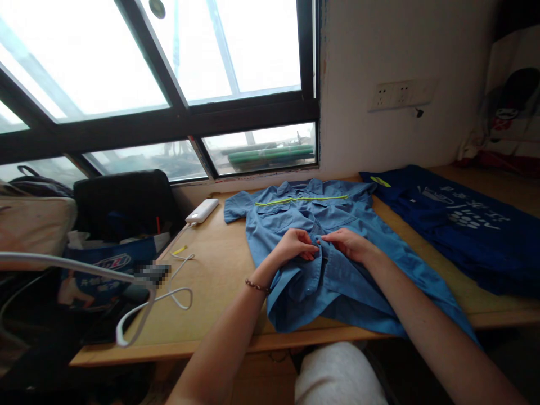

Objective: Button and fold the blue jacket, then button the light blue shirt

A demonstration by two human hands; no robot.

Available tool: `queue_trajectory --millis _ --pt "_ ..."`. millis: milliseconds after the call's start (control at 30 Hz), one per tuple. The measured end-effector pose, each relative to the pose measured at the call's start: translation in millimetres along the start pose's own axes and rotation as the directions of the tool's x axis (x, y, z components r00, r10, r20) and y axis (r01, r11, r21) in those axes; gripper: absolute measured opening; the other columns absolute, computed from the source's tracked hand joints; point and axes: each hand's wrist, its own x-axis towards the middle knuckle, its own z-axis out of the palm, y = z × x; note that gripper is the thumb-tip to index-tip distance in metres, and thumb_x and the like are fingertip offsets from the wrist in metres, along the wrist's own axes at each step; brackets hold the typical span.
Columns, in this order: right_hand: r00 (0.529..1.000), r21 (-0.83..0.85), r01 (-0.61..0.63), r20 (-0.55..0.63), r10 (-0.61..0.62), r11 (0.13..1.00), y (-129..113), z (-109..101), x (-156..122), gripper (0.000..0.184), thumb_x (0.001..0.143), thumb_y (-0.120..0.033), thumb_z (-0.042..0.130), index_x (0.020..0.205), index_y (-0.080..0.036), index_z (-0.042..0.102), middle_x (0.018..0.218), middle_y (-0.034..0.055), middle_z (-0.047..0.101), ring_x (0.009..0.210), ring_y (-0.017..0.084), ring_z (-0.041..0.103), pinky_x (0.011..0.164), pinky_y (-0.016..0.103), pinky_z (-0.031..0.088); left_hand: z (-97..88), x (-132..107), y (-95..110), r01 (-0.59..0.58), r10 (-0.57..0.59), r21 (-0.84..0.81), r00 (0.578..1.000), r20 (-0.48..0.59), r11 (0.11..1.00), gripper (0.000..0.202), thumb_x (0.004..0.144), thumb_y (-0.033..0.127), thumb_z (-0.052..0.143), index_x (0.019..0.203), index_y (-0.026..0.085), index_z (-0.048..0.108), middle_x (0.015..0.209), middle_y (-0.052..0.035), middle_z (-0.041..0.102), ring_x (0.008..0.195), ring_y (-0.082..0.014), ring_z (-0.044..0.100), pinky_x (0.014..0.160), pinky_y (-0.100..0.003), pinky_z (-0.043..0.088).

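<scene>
A blue short-sleeved shirt [270, 225] with yellow-green piping across the chest lies front up on the wooden table, collar toward the wall. Its lower front is parted, and the hem is rumpled near the table's front edge. My left hand [297, 245], with a bracelet on the wrist, pinches the edge of one front panel. Close beside it, my right hand [346, 244] pinches the edge of the other panel. Both sets of fingertips nearly meet at the front opening. Any button between them is too small to make out.
A white power bank [202, 211] with a white cable lies at the table's left. Right of the shirt is a dark blue printed garment [459, 225]. Bags and a black chair back [122, 197] stand left of the table [211, 292]. A window and a wall socket [392, 94] are behind.
</scene>
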Motion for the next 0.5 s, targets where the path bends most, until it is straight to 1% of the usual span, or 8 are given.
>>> queue_trajectory --millis 133,200,233,267,333,433,500 --pt "0.996 -0.029 -0.019 0.089 0.021 0.999 -2.8 -3.9 -3.2 0.018 0.07 -0.026 0.062 0.076 -0.01 0.065 0.068 0.0058 0.067 0.059 0.012 0.061 0.055 0.021 0.048 0.3 1.4 -3.2 0.021 -0.022 0.018 1.0 0.009 1.0 0.032 0.055 0.031 0.073 0.062 0.013 0.048 0.052 -0.0005 0.059 0.046 -0.0125 0.059 0.044 -0.022 0.048" --pt "0.989 -0.081 -0.033 0.138 0.044 0.996 -5.1 -4.9 -6.3 0.019 0.068 -0.027 0.064 0.077 -0.01 0.064 0.072 0.0062 0.067 0.062 0.013 0.061 0.056 0.021 0.048 0.9 2.3 -5.0 0.04 -0.04 0.041 0.999 0.014 0.998 0.031 0.055 0.031 0.073 0.061 0.012 0.048 0.053 -0.0014 0.06 0.045 -0.0122 0.058 0.043 -0.022 0.047" --pt "0.988 -0.118 -0.034 0.145 0.051 0.992 -5.8 -4.9 -7.4 0.019 0.066 -0.026 0.065 0.078 -0.011 0.064 0.073 0.006 0.067 0.062 0.012 0.061 0.056 0.021 0.048 1.5 2.7 -5.9 0.046 -0.047 0.053 0.999 0.015 0.998 0.031 0.055 0.03 0.073 0.06 0.012 0.048 0.053 -0.0017 0.06 0.044 -0.0122 0.058 0.042 -0.022 0.047" --pt "0.99 -0.16 -0.029 0.134 0.051 0.987 -5.8 -4.3 -7.9 0.021 0.065 -0.026 0.066 0.079 -0.011 0.065 0.073 0.0057 0.067 0.062 0.012 0.061 0.055 0.021 0.048 2.2 3.2 -6.7 0.049 -0.051 0.066 0.999 0.015 0.997 0.031 0.055 0.03 0.073 0.06 0.012 0.049 0.053 -0.0019 0.06 0.044 -0.0122 0.058 0.041 -0.022 0.046" --pt "0.998 -0.252 0.0 0.063 0.017 0.968 -3.6 -2.0 -6.5 0.023 0.062 -0.026 0.067 0.08 -0.013 0.065 0.069 0.0046 0.066 0.058 0.012 0.06 0.052 0.02 0.047 3.9 4.0 -8.4 0.051 -0.052 0.087 0.999 0.011 0.995 0.029 0.055 0.029 0.072 0.06 0.012 0.049 0.052 -0.002 0.06 0.044 -0.0124 0.058 0.041 -0.022 0.046" --pt "0.993 -0.381 0.064 -0.072 -0.098 0.923 3.0 2.6 0.1 0.021 0.06 -0.028 0.068 0.074 -0.014 0.067 0.059 0.0024 0.064 0.051 0.01 0.057 0.047 0.019 0.045 6.5 5.3 -11.0 0.062 -0.062 0.084 0.998 -0.001 0.995 0.024 0.057 0.026 0.07 0.06 0.012 0.05 0.051 -0.0012 0.06 0.045 -0.0134 0.058 0.042 -0.023 0.047" --pt "0.976 -0.458 0.125 -0.101 -0.191 0.88 7.3 4.9 4.8 0.017 0.058 -0.028 0.068 0.068 -0.014 0.067 0.054 0.0009 0.062 0.048 0.01 0.055 0.045 0.019 0.043 7.9 6.3 -13.3 0.07 -0.069 0.07 0.997 -0.018 0.995 0.02 0.058 0.021 0.068 0.061 0.013 0.049 0.048 -0.0001 0.059 0.045 -0.0142 0.059 0.044 -0.025 0.048"
